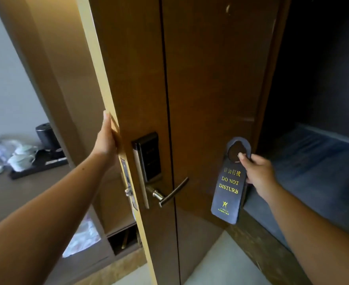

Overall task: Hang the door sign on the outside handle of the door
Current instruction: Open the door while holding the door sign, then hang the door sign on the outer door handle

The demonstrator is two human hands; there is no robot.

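Note:
The brown wooden door [200, 83] stands open, its outside face toward me. A silver lever handle [172, 192] sticks out below a black keypad lock [149, 157]. My left hand [107, 138] grips the door's pale edge above the latch plate. My right hand [257, 171] holds a dark blue "DO NOT DISTURB" door sign [229, 188] by its upper part, thumb at the rim of its round hole. The sign hangs upright in the air, to the right of the handle and apart from it.
At the left, a counter [15, 194] carries a black tray with white cups, water bottles and a black kettle [46, 134]. Dark blue carpet [313, 171] of a dim corridor lies to the right. The door frame [272, 79] stands behind the sign. Pale floor tiles lie below.

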